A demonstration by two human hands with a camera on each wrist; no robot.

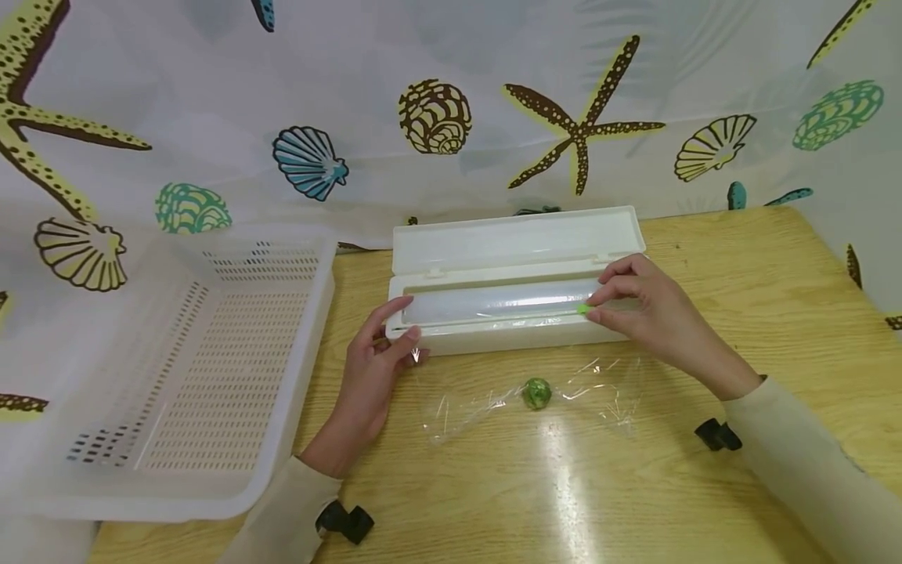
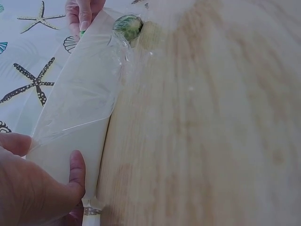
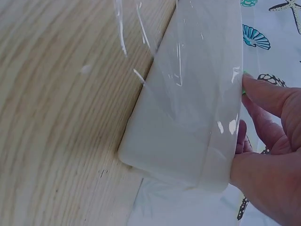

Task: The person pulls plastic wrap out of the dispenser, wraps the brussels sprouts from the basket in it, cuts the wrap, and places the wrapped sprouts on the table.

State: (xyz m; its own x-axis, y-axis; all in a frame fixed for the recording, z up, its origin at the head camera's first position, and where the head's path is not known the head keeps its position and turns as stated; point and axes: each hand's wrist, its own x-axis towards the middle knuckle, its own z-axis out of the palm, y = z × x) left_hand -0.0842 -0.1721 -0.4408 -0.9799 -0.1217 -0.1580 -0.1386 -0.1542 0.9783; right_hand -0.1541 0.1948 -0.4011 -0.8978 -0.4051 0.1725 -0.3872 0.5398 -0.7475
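Observation:
A white cling film dispenser box (image 1: 507, 337) lies lengthwise on the table with its lid (image 1: 517, 241) raised. Inside is a roll of cling film (image 1: 486, 301). A clear sheet of film (image 1: 465, 403) hangs over the front edge onto the table, around a small round green vegetable (image 1: 537, 393), whose exact kind I cannot tell. My left hand (image 1: 369, 368) grips the box's left end, thumb in front and fingers over the top. At the right end, my right hand (image 1: 644, 309) pinches a small green slide cutter (image 1: 583, 309) on the front rim between thumb and fingertips.
A white perforated plastic basket (image 1: 320, 313) stands at the left of the wooden table (image 1: 761, 298). Behind the table hangs a white cloth (image 1: 486, 47) printed with shells and starfish. The raised lid stands close to it.

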